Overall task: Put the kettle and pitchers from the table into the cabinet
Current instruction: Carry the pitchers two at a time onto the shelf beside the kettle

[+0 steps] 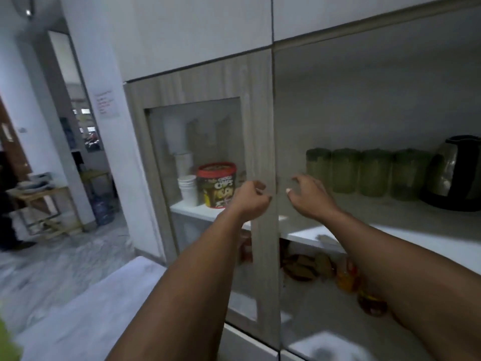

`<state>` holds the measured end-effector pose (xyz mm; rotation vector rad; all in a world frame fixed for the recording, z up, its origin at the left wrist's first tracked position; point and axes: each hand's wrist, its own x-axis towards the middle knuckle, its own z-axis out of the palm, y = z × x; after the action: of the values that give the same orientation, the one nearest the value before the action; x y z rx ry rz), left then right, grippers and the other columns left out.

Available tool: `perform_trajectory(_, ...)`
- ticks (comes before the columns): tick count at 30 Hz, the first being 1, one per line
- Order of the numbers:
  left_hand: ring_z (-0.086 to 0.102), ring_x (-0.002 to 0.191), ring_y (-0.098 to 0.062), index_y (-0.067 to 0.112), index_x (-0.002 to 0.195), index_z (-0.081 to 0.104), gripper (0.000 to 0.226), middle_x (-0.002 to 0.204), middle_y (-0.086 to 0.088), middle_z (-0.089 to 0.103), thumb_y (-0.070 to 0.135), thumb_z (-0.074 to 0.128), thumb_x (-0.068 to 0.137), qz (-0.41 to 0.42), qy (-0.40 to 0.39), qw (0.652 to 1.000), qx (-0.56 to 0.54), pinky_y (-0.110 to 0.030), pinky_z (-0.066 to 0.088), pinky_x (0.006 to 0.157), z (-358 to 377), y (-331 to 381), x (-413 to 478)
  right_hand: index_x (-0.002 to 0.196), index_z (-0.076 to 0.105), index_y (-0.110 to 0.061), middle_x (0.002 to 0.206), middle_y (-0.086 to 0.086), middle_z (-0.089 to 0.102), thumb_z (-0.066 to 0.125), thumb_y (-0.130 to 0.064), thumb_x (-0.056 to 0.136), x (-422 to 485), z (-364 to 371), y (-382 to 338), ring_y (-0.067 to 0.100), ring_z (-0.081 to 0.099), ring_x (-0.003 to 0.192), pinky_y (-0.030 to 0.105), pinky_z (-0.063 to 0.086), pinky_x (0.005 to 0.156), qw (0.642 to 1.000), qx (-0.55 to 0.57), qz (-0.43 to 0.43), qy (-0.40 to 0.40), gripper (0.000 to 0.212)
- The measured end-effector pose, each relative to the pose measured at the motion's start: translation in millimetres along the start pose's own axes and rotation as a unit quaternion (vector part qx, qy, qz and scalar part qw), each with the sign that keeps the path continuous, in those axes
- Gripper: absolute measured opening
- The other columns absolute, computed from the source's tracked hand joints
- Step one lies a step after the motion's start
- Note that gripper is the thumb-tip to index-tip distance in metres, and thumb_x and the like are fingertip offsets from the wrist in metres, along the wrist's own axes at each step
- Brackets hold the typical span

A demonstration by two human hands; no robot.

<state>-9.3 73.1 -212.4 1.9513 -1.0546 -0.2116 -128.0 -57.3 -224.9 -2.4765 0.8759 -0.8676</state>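
A steel and black kettle [455,173] stands at the right end of the cabinet shelf [416,230]. Beside it, to its left, several green pitchers [364,173] stand in a row. Both are seen through the hazy glass of the right cabinet door [364,100]. My left hand [251,199] is curled into a loose fist against the wooden frame of the left door [260,126], at the seam between the doors. My right hand [309,196] hovers just right of that seam with fingers spread and nothing in it.
Behind the left door's glass sit a red-lidded snack tub [216,185] and stacked white cups [187,188]. Jars and food [346,280] fill the lower shelf. A white counter [104,308] lies below my arms. Through the doorway at left are a wooden table [39,199] and a blue water bottle [102,207].
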Motion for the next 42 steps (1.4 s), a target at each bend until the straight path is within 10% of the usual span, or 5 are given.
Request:
perform_trajectory(17, 0.058, 0.111, -0.026, 0.016, 0.139, 0.053, 0.050, 0.134, -0.010, 0.061, 0.028, 0.059, 0.091, -0.376, 0.318, 0.865, 0.097, -0.029, 0.043, 0.086, -338, -322, -279, 0.137, 0.050, -0.015, 0.139, 0.008, 0.056, 0.056, -0.039, 0.093, -126, 355, -412, 0.028, 0.052, 0.127, 0.039, 0.045, 0.101, 0.882, 0.147, -0.315, -0.318, 0.051)
perform_trajectory(30, 0.046, 0.134, -0.039, 0.002, 0.145, 0.037, 0.076, 0.149, -0.021, 0.044, 0.040, 0.067, 0.087, -0.654, 0.408, 0.635, -0.050, -0.039, 0.044, 0.103, -378, -590, -329, 0.140, 0.050, -0.011, 0.138, 0.010, 0.057, 0.066, -0.045, 0.084, -180, 647, -512, 0.029, 0.054, 0.125, 0.037, 0.045, 0.101, 0.770, 0.172, -0.092, -0.607, 0.067)
perform_trajectory(42, 0.059, 0.115, -0.039, 0.010, 0.114, 0.064, 0.030, 0.115, -0.016, 0.069, 0.027, 0.062, 0.089, -0.626, 0.476, 0.616, -0.034, -0.040, 0.048, 0.093, -388, -641, -312, 0.078, 0.062, 0.002, 0.063, 0.002, 0.054, 0.071, -0.033, 0.083, -197, 686, -546, 0.021, 0.051, 0.066, 0.031, 0.036, 0.058, 0.786, 0.287, -0.047, -0.545, 0.036)
